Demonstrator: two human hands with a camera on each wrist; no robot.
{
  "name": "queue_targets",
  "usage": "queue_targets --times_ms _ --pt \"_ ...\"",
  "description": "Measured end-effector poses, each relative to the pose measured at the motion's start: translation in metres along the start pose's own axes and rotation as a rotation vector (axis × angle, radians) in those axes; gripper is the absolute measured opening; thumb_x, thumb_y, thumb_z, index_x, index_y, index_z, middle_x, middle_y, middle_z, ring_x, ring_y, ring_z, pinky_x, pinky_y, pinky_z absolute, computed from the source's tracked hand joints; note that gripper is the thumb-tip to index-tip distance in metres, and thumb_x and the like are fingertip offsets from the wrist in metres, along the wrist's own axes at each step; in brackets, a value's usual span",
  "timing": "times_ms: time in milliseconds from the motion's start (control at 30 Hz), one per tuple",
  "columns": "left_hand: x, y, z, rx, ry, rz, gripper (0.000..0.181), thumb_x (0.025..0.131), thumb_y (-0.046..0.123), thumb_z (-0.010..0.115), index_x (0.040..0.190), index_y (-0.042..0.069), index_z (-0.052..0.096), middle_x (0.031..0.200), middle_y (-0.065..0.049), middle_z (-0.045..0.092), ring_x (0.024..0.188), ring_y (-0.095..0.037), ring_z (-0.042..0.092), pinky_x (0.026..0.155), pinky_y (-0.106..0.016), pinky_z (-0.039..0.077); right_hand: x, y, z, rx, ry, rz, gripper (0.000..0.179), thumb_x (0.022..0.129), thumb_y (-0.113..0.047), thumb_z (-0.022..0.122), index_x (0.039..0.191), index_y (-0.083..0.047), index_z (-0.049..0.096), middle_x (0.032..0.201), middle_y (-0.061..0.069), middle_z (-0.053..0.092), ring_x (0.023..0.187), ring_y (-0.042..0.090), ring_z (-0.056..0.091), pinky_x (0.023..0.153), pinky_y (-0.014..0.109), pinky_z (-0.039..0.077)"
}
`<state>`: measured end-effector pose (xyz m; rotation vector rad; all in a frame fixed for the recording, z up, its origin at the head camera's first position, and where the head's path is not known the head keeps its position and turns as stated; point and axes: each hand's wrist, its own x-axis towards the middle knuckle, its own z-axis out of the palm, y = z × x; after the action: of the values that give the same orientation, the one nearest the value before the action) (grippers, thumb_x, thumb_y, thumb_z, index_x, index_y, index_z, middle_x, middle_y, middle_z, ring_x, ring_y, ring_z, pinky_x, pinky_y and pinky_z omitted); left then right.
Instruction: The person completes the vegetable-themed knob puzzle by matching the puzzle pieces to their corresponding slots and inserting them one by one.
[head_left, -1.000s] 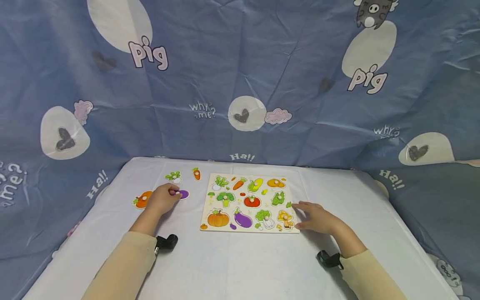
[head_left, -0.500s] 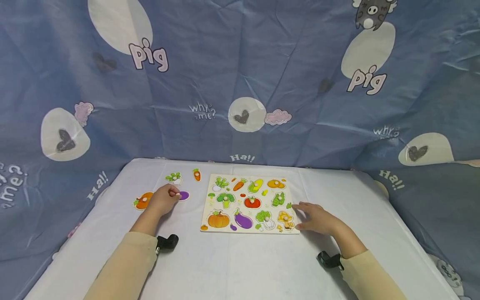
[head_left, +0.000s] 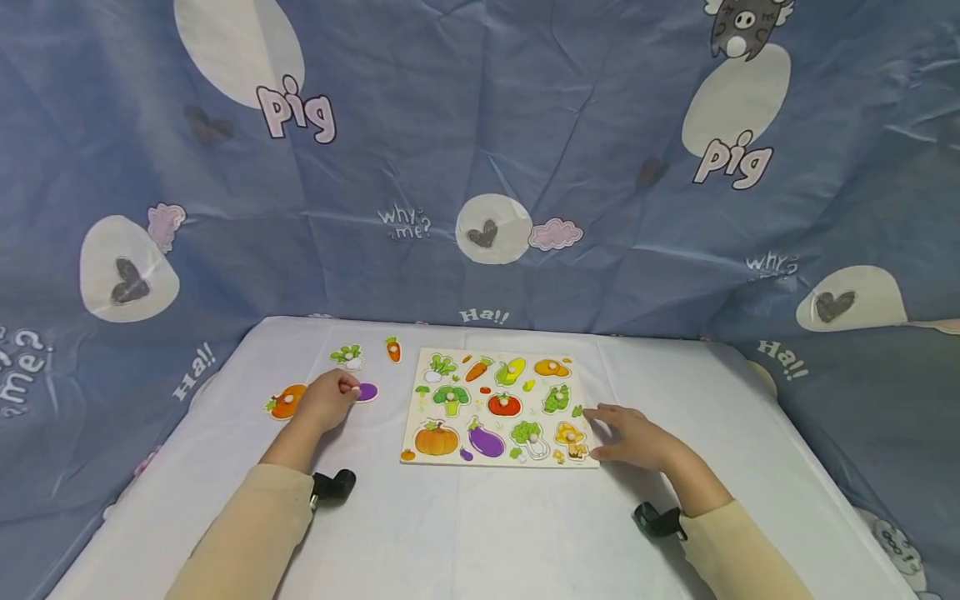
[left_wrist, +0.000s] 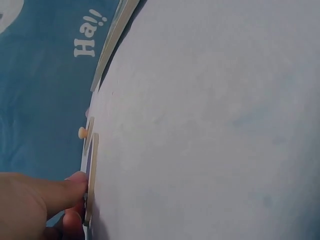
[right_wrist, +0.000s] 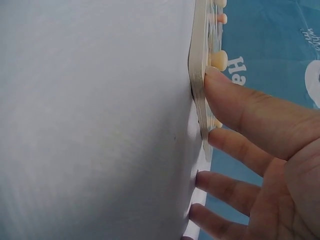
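Note:
My left hand (head_left: 326, 402) pinches a purple eggplant puzzle piece (head_left: 367, 392) at the left of the white table. The left wrist view shows thumb and finger at the piece (left_wrist: 93, 170), which appears edge-on near the table; the fingers cover part of it. On the right, my right hand (head_left: 636, 435) touches the edge of the wooden vegetable puzzle board (head_left: 465, 461). Its thumb (right_wrist: 235, 100) rests on the board's edge and the other fingers are spread. Several knobbed pieces sit on the board, among them a tomato (head_left: 505, 405) and a mushroom (head_left: 572, 439).
Loose around my left hand lie a pumpkin piece (head_left: 286, 402), a white-and-green radish piece (head_left: 348, 357) and a carrot piece (head_left: 393, 349). A blue printed cloth (head_left: 420, 150) hangs behind the white-covered table (head_left: 495, 533).
My left fingers have shifted slightly on the eggplant piece and cover more of its purple surface. My right hand and the board look the same.

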<state>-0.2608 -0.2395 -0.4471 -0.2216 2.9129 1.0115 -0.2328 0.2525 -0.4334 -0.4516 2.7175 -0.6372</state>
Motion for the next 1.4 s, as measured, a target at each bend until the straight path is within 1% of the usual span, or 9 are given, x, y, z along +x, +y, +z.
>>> queue_targets --times_ms 100,167,300,433,600,733,967,1167,1400 --pt "0.0 0.001 0.001 0.019 -0.001 0.02 0.019 0.101 0.013 0.058 0.112 -0.002 0.058 0.097 -0.016 0.06 0.091 -0.031 0.056 0.085 -0.046 0.048 0.001 0.0 -0.001 -0.004 -0.003 0.002 0.075 0.084 -0.035 0.08 0.147 -0.007 0.05 0.154 0.029 0.036 0.141 0.052 0.03 0.11 0.068 0.028" --pt "0.0 0.002 0.002 0.031 0.017 0.041 0.02 0.102 0.013 0.057 0.113 -0.003 0.057 0.097 -0.016 0.06 0.091 -0.032 0.057 0.085 -0.046 0.048 0.001 0.0 -0.001 -0.006 0.0 0.002 0.074 0.084 -0.035 0.08 0.146 -0.007 0.051 0.153 0.029 0.036 0.141 0.052 0.03 0.11 0.068 0.028" --pt "0.001 0.005 0.002 0.05 0.066 0.059 0.022 0.104 0.015 0.054 0.115 -0.003 0.057 0.099 -0.016 0.061 0.091 -0.031 0.058 0.084 -0.045 0.049 0.001 0.0 -0.002 -0.011 0.005 -0.003 0.074 0.084 -0.034 0.081 0.146 -0.007 0.051 0.153 0.029 0.037 0.14 0.052 0.031 0.11 0.068 0.028" --pt "-0.003 0.011 0.002 0.056 0.077 0.079 0.023 0.104 0.015 0.052 0.116 -0.004 0.057 0.099 -0.017 0.062 0.09 -0.031 0.06 0.084 -0.046 0.049 0.001 0.0 -0.002 -0.009 0.0 0.004 0.075 0.084 -0.035 0.081 0.147 -0.007 0.05 0.154 0.029 0.036 0.141 0.052 0.03 0.11 0.068 0.027" --pt "-0.011 0.021 0.003 0.005 0.065 0.177 0.019 0.103 0.01 0.052 0.113 -0.006 0.057 0.096 -0.018 0.062 0.09 -0.032 0.06 0.086 -0.048 0.049 0.001 -0.001 -0.002 0.003 -0.004 0.001 0.075 0.084 -0.035 0.081 0.147 -0.007 0.05 0.154 0.029 0.036 0.141 0.052 0.029 0.11 0.069 0.027" --pt "-0.017 0.031 0.004 -0.038 0.051 0.248 0.018 0.102 0.009 0.054 0.111 -0.006 0.057 0.094 -0.016 0.061 0.087 -0.029 0.059 0.085 -0.046 0.05 0.001 -0.001 -0.003 0.007 -0.005 -0.001 0.075 0.084 -0.034 0.081 0.147 -0.007 0.05 0.154 0.029 0.036 0.141 0.052 0.029 0.11 0.068 0.027" --pt "-0.026 0.052 0.011 -0.107 -0.035 0.294 0.019 0.103 0.013 0.056 0.115 -0.002 0.058 0.099 -0.011 0.059 0.089 -0.022 0.056 0.082 -0.038 0.049 0.002 0.0 0.0 0.025 -0.013 0.028 0.076 0.083 -0.035 0.081 0.147 -0.009 0.05 0.155 0.028 0.034 0.142 0.052 0.027 0.11 0.069 0.025" --pt "-0.032 0.068 0.021 -0.153 -0.12 0.334 0.013 0.101 0.013 0.06 0.109 0.002 0.059 0.09 -0.005 0.056 0.084 -0.018 0.051 0.075 -0.031 0.047 0.002 0.0 0.0 0.02 -0.009 0.028 0.076 0.084 -0.034 0.081 0.148 -0.009 0.049 0.155 0.028 0.034 0.142 0.052 0.027 0.11 0.069 0.026" --pt "-0.04 0.084 0.032 -0.153 -0.203 0.368 0.01 0.1 0.014 0.062 0.107 0.007 0.062 0.088 -0.002 0.057 0.081 -0.016 0.053 0.074 -0.03 0.048 0.003 0.001 0.001 0.018 -0.011 0.049 0.077 0.082 -0.035 0.082 0.148 -0.011 0.05 0.156 0.027 0.035 0.142 0.051 0.027 0.11 0.069 0.026"
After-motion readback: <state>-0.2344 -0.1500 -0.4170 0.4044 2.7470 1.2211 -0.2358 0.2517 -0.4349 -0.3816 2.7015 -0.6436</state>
